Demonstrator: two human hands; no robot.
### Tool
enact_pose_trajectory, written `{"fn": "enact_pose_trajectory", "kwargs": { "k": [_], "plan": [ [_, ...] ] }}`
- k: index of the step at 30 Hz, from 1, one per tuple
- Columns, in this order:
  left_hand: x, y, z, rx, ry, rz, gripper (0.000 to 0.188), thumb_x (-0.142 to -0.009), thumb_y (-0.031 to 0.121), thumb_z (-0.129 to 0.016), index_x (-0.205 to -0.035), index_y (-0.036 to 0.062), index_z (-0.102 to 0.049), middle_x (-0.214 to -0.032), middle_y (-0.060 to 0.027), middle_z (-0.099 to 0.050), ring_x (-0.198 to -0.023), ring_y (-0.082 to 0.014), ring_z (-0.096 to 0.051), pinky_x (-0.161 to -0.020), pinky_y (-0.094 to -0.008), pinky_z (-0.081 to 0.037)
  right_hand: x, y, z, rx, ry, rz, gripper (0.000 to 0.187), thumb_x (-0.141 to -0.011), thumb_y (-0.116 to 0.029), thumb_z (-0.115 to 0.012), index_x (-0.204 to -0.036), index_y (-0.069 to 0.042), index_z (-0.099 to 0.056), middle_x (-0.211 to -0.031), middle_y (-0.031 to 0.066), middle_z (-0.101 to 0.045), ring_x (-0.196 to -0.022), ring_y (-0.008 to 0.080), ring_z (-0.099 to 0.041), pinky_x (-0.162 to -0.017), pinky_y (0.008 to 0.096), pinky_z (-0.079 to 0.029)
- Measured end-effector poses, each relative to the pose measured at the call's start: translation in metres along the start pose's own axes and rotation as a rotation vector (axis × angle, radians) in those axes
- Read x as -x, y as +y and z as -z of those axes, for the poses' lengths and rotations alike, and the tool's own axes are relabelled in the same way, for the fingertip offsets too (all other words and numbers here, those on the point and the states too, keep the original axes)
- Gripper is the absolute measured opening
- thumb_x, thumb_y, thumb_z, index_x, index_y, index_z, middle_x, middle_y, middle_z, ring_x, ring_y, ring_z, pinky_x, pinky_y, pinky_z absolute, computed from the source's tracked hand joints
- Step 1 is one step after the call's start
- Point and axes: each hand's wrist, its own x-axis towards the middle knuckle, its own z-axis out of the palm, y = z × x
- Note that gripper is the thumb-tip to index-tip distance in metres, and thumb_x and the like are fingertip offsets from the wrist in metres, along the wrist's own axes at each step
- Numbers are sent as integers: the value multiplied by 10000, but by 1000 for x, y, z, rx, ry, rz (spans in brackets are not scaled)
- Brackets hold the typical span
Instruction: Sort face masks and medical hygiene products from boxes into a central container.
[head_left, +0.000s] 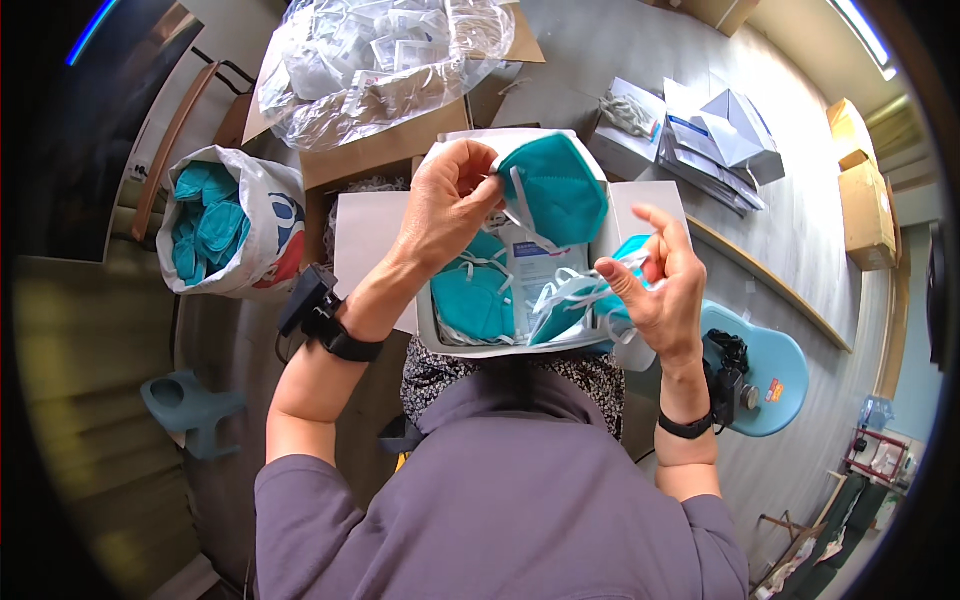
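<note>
A teal face mask (558, 192) with white straps is pinched along its left edge by my left hand (455, 205), raised over a white box (345, 250). My right hand (660, 275) hovers at the box's right side, thumb and index finger spread apart. Close behind its fingers is the teal edge of another mask (632, 248); whether the fingertips touch it or its straps I cannot tell. Inside the box, more teal masks (475, 305) lie at the left, and a tilted mask (562, 315) with tangled straps is at the right. Between them shows a printed white packet (538, 265).
Left of the box stands a white bag (270, 255) full of teal masks. Beyond it, an open carton (400, 130) holds clear-wrapped packets. Flattened white boxes (710, 150) lie at the far right. Blue stools stand at right (775, 365) and left (190, 405).
</note>
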Motion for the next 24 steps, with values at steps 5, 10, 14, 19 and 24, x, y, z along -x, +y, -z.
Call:
{"fn": "enact_pose_trajectory", "kwargs": {
  "k": [5, 10, 14, 19, 24],
  "plan": [
    [16, 13, -3, 283, -191, 35, 89, -947, 22, -580, -1021, -6, -622, -857, -18, -664, -755, -88, -632, -676, -242, -528, -14, -9, -15, -60, 87, 110, 275, -893, -199, -770, -786, -14, -597, -616, -37, -353, -572, 61, -326, -497, 235, -284],
    [14, 1, 10, -251, 81, -86, 165, -922, 12, -608, -1075, 42, -661, -804, 1, -642, -655, -41, -573, -559, -191, -451, -25, -26, 3, -47, 150, 214, 465, -936, -113, -715, -640, -48, -362, -624, -55, -328, -586, 29, -256, -483, 234, -195],
    [23, 17, 1, -19, 38, -210, 192, -915, 166, -735, -1046, 31, -693, -770, 26, -646, -614, -16, -517, -526, -189, -418, -29, -39, 0, 18, 143, 282, 424, -964, -128, -684, -649, -74, -405, -634, -80, -314, -588, 18, -247, -507, 228, -184],
    [31, 24, -18, -14, -160, -102, 242, -976, 262, -672, -958, 21, -655, -659, 33, -578, -549, -16, -472, -467, -221, -372, -29, -54, -6, 109, 136, 336, 430, -946, -161, -711, -652, -31, -425, -619, -28, -352, -568, 54, -271, -482, 249, -238],
    [36, 15, -20, 328, -404, 15, 328, -1035, 331, -566, -942, 27, -645, -706, 30, -577, -570, -25, -471, -492, -211, -376, -40, -45, 3, 59, 140, 231, 457, -962, -189, -697, -638, -56, -403, -599, -60, -318, -579, 39, -252, -487, 246, -204]
  ]
}}
